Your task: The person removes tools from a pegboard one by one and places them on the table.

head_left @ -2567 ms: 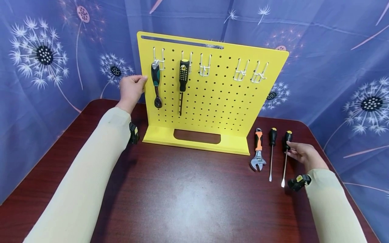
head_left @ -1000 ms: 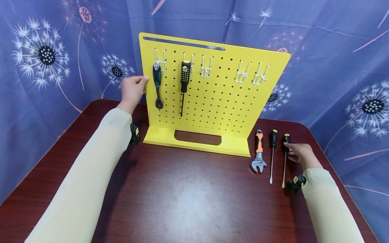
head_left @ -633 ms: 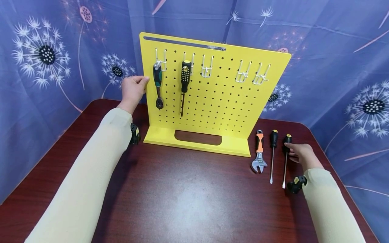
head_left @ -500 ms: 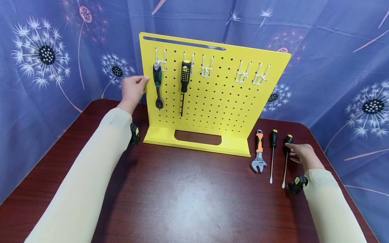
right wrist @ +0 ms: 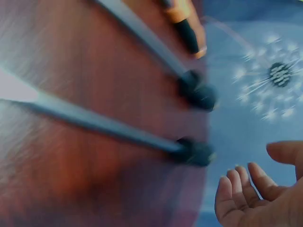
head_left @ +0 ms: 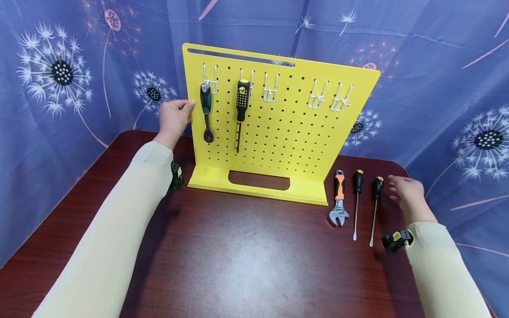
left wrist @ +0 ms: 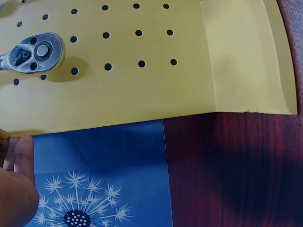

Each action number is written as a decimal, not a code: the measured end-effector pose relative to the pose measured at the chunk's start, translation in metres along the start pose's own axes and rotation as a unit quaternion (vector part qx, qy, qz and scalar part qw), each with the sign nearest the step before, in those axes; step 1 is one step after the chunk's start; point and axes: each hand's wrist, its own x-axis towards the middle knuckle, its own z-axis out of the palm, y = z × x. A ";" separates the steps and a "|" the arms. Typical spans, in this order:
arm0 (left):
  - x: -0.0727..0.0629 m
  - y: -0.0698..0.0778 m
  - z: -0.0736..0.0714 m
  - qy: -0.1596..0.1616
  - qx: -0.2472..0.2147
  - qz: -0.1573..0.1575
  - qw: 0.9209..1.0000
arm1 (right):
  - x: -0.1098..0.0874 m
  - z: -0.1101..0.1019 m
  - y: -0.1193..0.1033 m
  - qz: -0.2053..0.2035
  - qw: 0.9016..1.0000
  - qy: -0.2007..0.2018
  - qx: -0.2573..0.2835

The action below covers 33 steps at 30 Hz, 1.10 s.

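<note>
At the left edge of the yellow pegboard [head_left: 210,176], my left hand [head_left: 173,118] pinches the board between thumb and fingers. Close beside it hangs a ratchet wrench [head_left: 205,99] with a black and green handle; its round head [left wrist: 42,52] shows in the left wrist view. A black-handled screwdriver [head_left: 242,106] hangs on another hook. On the table's right side, my right hand [head_left: 409,192] is off the rightmost flat-tip screwdriver [head_left: 377,189], fingers relaxed and holding nothing. In the blurred right wrist view, that hand [right wrist: 265,203] is apart from the handles.
A second flat-tip screwdriver [head_left: 358,182] and an adjustable wrench [head_left: 339,190] with an orange and black handle lie left of the rightmost screwdriver. Three white hooks [head_left: 270,93] on the board bear no tool. A blue dandelion-print curtain [head_left: 119,57] surrounds the dark red table [head_left: 238,265].
My right hand has let go of the rightmost screwdriver and moved right, away from its handle. That screwdriver lies on the table. My left hand has stayed at the board's edge.
</note>
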 end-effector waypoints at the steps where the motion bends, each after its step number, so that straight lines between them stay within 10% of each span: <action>1: 0.000 0.000 0.000 -0.001 -0.001 -0.002 1.000 | -0.002 0.001 -0.004 -0.015 1.000 0.003 0.016; 15: -0.001 0.001 -0.001 -0.003 -0.006 -0.002 1.000 | -0.050 0.032 -0.042 -0.178 0.981 -0.049 0.064; 33: -0.001 0.000 0.000 -0.004 -0.003 -0.010 1.000 | -0.093 0.083 -0.074 -0.257 0.944 -0.148 -0.145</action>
